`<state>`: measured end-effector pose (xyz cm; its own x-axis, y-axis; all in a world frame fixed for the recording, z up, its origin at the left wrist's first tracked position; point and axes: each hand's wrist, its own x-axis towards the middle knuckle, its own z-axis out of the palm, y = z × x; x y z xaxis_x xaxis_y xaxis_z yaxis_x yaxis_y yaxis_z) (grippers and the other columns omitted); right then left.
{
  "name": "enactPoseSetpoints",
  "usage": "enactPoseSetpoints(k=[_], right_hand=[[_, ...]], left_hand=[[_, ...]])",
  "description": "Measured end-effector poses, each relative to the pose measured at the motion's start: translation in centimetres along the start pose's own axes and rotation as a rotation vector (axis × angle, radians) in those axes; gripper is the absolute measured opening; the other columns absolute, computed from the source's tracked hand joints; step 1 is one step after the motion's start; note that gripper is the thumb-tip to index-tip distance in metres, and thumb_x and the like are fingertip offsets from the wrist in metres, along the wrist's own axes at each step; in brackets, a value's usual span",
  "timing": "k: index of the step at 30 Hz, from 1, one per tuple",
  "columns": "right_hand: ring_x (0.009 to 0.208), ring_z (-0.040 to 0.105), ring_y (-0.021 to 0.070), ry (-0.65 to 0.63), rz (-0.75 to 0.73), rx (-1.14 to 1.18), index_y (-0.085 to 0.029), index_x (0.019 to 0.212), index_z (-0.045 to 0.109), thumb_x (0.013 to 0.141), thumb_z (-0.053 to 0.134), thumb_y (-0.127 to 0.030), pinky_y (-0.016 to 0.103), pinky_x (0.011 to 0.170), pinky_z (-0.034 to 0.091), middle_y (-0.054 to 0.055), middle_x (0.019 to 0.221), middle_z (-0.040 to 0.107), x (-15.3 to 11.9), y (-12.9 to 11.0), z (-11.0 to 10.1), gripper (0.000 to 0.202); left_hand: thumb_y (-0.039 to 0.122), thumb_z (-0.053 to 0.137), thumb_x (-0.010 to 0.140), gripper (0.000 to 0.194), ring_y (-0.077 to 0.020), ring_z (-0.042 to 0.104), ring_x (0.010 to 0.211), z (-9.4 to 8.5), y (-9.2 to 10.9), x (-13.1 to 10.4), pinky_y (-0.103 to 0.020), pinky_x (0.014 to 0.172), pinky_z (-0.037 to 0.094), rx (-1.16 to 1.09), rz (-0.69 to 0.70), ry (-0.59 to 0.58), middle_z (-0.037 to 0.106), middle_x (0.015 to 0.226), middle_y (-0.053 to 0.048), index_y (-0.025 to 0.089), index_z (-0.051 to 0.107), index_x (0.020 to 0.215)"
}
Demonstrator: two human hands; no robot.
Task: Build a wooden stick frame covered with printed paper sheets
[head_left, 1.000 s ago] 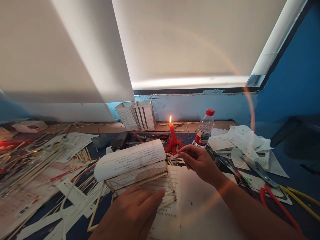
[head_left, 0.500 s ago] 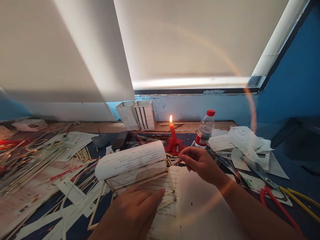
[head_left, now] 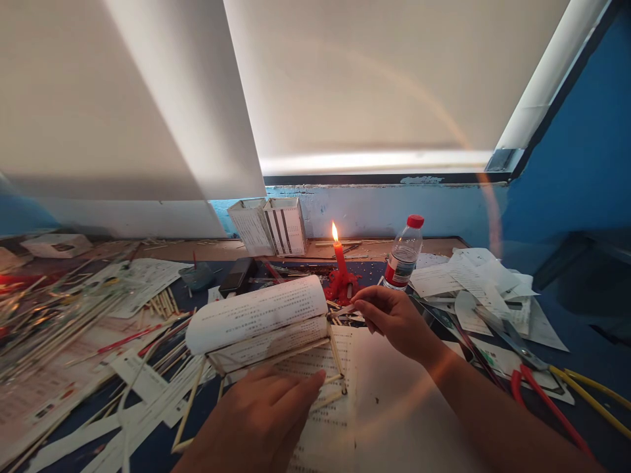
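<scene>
A frame of thin wooden sticks (head_left: 336,355), with dark joints, stands over an open printed booklet (head_left: 340,427). A curled printed page (head_left: 261,314) lies across the frame's far side. My left hand (head_left: 261,414) is closed over the frame's near part, back of the hand up; most of its fingertips are hidden. At the frame's upper right corner, my right hand (head_left: 392,318) pinches a small pale stick (head_left: 344,311) between thumb and forefinger. The stick's tip is at or very near the dark joint. Just beyond, a lit red candle (head_left: 339,258) stands upright in melted red wax (head_left: 340,287).
A red-capped water bottle (head_left: 404,253) stands right of the candle. Scissors (head_left: 515,341) and loose papers (head_left: 473,276) lie farther right. Several loose sticks (head_left: 165,302) and paper strips (head_left: 113,420) cover the left side. Two paper boxes (head_left: 286,226) stand near the wall.
The candle flame now leans slightly left and looks taller. My right fingers have shifted slightly at the pale stick. The left hand and the frame look unmoved.
</scene>
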<state>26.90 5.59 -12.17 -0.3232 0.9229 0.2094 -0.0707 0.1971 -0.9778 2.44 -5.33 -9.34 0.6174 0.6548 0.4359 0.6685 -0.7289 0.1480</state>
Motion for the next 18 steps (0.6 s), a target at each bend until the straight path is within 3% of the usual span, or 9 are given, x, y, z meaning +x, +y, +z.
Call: enactPoseSetpoints(k=[7, 12, 18], right_hand=[[0.054, 0.052, 0.0074, -0.102, -0.012, -0.04, -0.016, 0.089, 0.072, 0.089, 0.072, -0.034, 0.021, 0.049, 0.041, 0.003, 0.078, 0.072, -0.36, -0.56, -0.47, 0.018], [0.052, 0.052, 0.0074, -0.049, -0.027, -0.054, -0.016, 0.092, 0.073, 0.089, 0.073, -0.036, 0.021, 0.049, 0.041, 0.002, 0.074, 0.069, -0.1, -0.25, -0.3, 0.019], [0.053, 0.052, 0.0082, -0.045, -0.026, -0.058, -0.016, 0.093, 0.073, 0.089, 0.072, -0.036, 0.022, 0.049, 0.041, 0.002, 0.075, 0.07, -0.1, -0.38, -0.31, 0.02]], left_hand=[[0.019, 0.047, 0.096, 0.028, -0.0154, 0.073, 0.068, 0.17, -0.12, -0.14, -0.024, 0.068, 0.062, -0.012, 0.005, 0.006, 0.075, 0.078, -0.002, 0.022, 0.067, 0.114], [0.019, 0.05, 0.095, 0.028, -0.0173, 0.075, 0.076, -0.11, 0.08, -0.07, -0.027, 0.074, 0.063, 0.0, -0.016, -0.006, 0.077, 0.085, -0.002, 0.023, 0.067, 0.116], [0.017, 0.049, 0.094, 0.03, -0.0165, 0.074, 0.074, -0.31, 0.2, 0.15, -0.025, 0.071, 0.063, -0.005, -0.022, -0.011, 0.077, 0.083, -0.002, 0.025, 0.067, 0.117]])
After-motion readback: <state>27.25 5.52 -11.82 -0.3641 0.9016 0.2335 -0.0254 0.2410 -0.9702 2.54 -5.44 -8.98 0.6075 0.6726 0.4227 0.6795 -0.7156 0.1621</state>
